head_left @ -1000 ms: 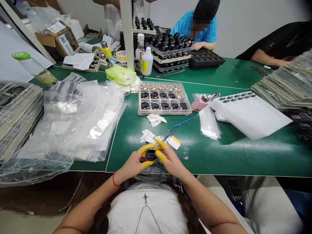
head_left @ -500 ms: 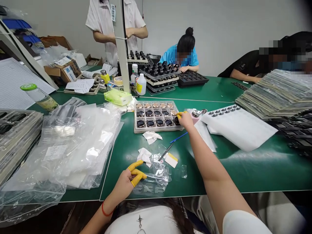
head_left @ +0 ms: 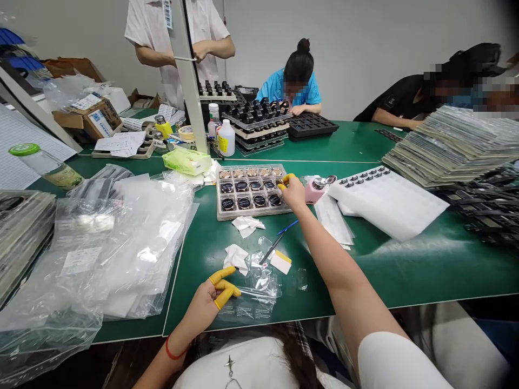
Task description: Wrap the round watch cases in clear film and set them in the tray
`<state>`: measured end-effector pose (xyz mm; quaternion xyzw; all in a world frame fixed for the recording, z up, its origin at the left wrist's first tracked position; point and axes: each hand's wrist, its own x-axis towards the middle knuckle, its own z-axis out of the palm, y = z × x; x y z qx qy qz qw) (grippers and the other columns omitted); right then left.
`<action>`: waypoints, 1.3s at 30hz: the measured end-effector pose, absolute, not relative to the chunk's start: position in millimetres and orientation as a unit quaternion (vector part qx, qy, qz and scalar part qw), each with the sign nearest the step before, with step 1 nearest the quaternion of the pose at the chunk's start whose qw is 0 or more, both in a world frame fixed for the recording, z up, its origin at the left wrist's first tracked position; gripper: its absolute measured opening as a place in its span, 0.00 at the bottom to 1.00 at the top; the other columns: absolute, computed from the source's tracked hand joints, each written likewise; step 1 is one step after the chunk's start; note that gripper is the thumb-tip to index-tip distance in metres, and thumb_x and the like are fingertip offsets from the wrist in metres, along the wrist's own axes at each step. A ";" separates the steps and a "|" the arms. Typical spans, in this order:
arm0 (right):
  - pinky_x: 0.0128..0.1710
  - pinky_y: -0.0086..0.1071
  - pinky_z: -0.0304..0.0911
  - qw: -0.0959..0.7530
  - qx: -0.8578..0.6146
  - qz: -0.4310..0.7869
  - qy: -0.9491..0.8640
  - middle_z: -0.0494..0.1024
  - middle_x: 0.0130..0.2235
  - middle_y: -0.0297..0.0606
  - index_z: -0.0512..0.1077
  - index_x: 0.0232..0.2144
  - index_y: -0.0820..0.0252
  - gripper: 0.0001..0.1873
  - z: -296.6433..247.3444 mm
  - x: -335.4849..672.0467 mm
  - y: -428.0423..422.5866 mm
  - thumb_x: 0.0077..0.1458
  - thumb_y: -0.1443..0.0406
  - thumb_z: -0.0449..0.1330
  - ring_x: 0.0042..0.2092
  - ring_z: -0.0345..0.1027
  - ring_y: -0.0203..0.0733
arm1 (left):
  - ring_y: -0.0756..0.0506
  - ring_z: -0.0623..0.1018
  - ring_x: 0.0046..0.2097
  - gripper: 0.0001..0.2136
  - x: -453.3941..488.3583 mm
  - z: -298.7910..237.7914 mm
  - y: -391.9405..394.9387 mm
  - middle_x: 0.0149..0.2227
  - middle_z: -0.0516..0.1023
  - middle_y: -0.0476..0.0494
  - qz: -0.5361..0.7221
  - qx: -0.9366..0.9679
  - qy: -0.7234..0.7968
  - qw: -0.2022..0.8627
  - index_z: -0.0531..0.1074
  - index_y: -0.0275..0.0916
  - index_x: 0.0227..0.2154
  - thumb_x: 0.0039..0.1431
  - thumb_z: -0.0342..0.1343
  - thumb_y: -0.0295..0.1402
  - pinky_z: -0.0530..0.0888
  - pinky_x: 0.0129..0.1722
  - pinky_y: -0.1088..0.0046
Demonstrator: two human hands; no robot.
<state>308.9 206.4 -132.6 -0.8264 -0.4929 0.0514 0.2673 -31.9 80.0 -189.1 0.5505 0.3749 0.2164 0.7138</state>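
My right hand [head_left: 294, 192], with yellow finger cots on its fingertips, is at the right end of a clear compartment tray [head_left: 259, 214]. Its fingers are closed on a round watch head [head_left: 279, 182], mostly covered by them, in the middle row. Black-faced watch heads [head_left: 242, 186] fill the middle and front rows; gold-toned ones [head_left: 238, 173] form the back row. Low on the table, my left hand [head_left: 208, 302] also wears yellow cots. Its index finger stretches out above the thumb and middle finger, beside clear plastic film [head_left: 259, 294], with no object visible in its grasp.
Tweezers [head_left: 271, 249], crumpled tissues [head_left: 248, 226] and a white-and-yellow pad [head_left: 281, 262] lie between the hands. A pink pump bottle [head_left: 314, 190] stands right of the tray. Plastic bags [head_left: 133, 243] cover the left side; stacked sheets [head_left: 458, 146] rise at right. Co-workers sit and stand opposite.
The view has shifted slightly, so the scene sits further left. My right hand has moved a little left at the tray's right end, fingers now around a watch head. My left hand stays put.
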 end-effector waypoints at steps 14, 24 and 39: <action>0.35 0.33 0.64 0.339 -0.506 0.347 -0.713 0.69 0.34 0.34 0.67 0.37 0.57 0.08 -153.8 141.8 31.3 0.54 0.72 0.54 0.34 0.63 0.36 | 0.45 0.73 0.43 0.36 -34.6 -179.1 60.8 0.48 0.70 0.40 0.203 0.612 0.296 0.705 0.47 0.44 0.62 0.53 0.59 0.34 0.72 0.42 0.68; 0.35 0.33 0.59 0.354 -0.522 0.271 -0.727 0.71 0.31 0.34 0.67 0.31 0.57 0.04 -162.8 147.2 15.4 0.56 0.70 0.54 0.33 0.62 0.38 | 0.43 0.74 0.46 0.29 -39.8 -189.7 55.2 0.51 0.70 0.39 0.219 0.595 0.315 0.706 0.59 0.41 0.55 0.50 0.61 0.31 0.73 0.45 0.66; 0.34 0.34 0.53 0.185 -0.616 0.063 -0.763 0.72 0.29 0.41 0.68 0.24 0.60 0.08 -169.3 164.5 36.7 0.54 0.70 0.54 0.34 0.62 0.42 | 0.48 0.75 0.35 0.27 -46.3 -189.3 58.2 0.37 0.73 0.46 0.217 0.568 0.347 0.714 0.63 0.39 0.51 0.46 0.63 0.31 0.73 0.37 0.70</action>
